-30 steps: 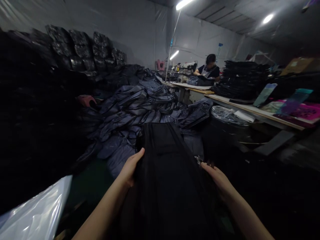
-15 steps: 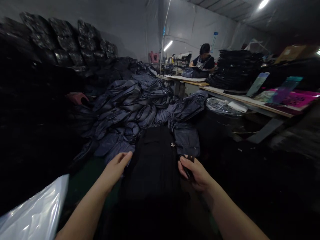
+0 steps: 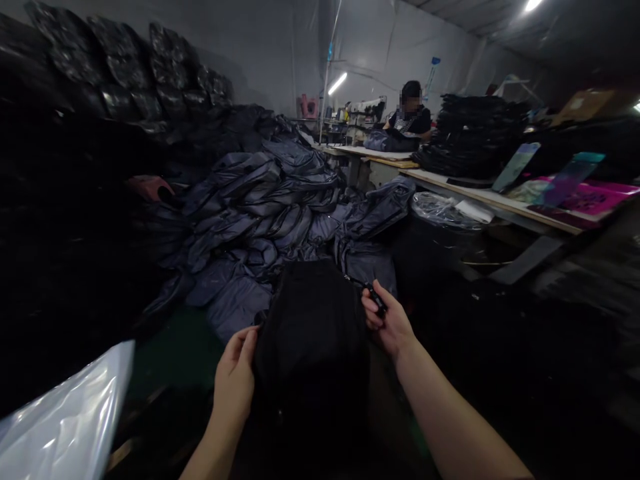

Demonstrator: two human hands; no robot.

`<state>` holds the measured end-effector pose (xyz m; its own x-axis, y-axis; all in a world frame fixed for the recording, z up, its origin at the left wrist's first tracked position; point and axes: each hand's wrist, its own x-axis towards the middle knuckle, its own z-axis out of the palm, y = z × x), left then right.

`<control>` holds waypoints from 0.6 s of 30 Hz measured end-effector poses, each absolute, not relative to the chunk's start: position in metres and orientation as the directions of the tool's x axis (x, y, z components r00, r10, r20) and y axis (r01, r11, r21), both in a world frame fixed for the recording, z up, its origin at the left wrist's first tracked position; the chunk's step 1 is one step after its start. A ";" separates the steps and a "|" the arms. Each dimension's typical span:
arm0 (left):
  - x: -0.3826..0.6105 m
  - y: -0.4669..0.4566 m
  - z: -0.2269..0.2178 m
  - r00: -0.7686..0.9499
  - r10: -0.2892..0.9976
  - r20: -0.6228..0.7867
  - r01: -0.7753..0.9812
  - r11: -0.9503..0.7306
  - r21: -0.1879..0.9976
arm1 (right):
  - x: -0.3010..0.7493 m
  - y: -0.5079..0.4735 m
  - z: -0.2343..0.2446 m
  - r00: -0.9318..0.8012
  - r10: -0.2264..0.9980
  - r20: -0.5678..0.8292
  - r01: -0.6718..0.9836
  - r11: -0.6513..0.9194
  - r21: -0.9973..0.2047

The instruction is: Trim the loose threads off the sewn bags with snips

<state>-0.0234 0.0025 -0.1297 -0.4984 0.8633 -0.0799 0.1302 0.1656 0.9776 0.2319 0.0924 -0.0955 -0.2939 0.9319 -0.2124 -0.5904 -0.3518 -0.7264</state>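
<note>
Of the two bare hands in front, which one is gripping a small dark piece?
The right hand: it grips the small dark piece, whereas the left hand is at the left edge of the black item.

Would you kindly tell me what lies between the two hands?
In the head view, a black bag lies between the left hand and the right hand.

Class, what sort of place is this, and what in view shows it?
Probably a sewing workshop: there's what looks like a sewing machine, a large heap of dark fabric and a tall stack of black pieces.
</note>
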 end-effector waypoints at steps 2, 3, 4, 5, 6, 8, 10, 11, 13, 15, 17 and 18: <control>-0.029 0.010 -0.126 -0.460 0.880 -0.119 0.021 0.145 0.989 | 0.230 0.087 -0.099 -0.235 0.961 -0.148 -0.538 -0.256 -0.803; -0.031 0.013 -0.124 -0.448 0.884 -0.137 -0.027 0.139 0.990 | 0.228 0.082 -0.100 -0.200 0.975 -0.093 -0.479 -0.180 -0.859; -0.033 0.016 -0.122 -0.439 0.885 -0.152 -0.067 0.137 0.988 | 0.226 0.076 -0.100 -0.178 0.984 -0.026 -0.395 -0.096 -0.914; -0.033 0.019 -0.120 -0.434 0.886 -0.164 -0.096 0.135 0.986 | 0.222 0.070 -0.100 -0.173 0.984 0.044 -0.294 -0.009 -0.956; -0.033 0.021 -0.119 -0.433 0.885 -0.171 -0.115 0.134 0.984 | 0.219 0.064 -0.099 -0.184 0.977 0.106 -0.190 0.070 -0.979; -0.032 0.025 -0.117 -0.430 0.883 -0.187 -0.142 0.139 0.980 | 0.213 0.057 -0.096 -0.224 0.959 0.175 -0.047 0.168 -0.985; -0.032 0.028 -0.113 -0.423 0.881 -0.212 -0.186 0.144 0.972 | 0.209 0.058 -0.093 -0.186 0.964 0.190 -0.041 0.186 -0.982; -0.032 0.029 -0.110 -0.412 0.883 -0.225 -0.221 0.142 0.965 | 0.208 0.060 -0.092 -0.135 0.974 0.183 -0.070 0.175 -0.982; -0.033 0.032 -0.104 -0.378 0.893 -0.243 -0.293 0.134 0.947 | 0.207 0.067 -0.091 -0.022 0.990 0.139 -0.156 0.134 -0.979; -0.035 0.035 -0.098 -0.347 0.904 -0.251 -0.341 0.128 0.931 | 0.208 0.074 -0.091 0.062 0.995 0.084 -0.229 0.096 -0.969; -0.035 0.038 -0.093 -0.326 0.910 -0.257 -0.370 0.127 0.920 | 0.209 0.080 -0.091 0.090 0.995 0.047 -0.279 0.070 -0.958; -0.035 0.039 -0.092 -0.321 0.910 -0.262 -0.384 0.128 0.915 | 0.209 0.082 -0.091 0.090 0.995 0.037 -0.294 0.062 -0.954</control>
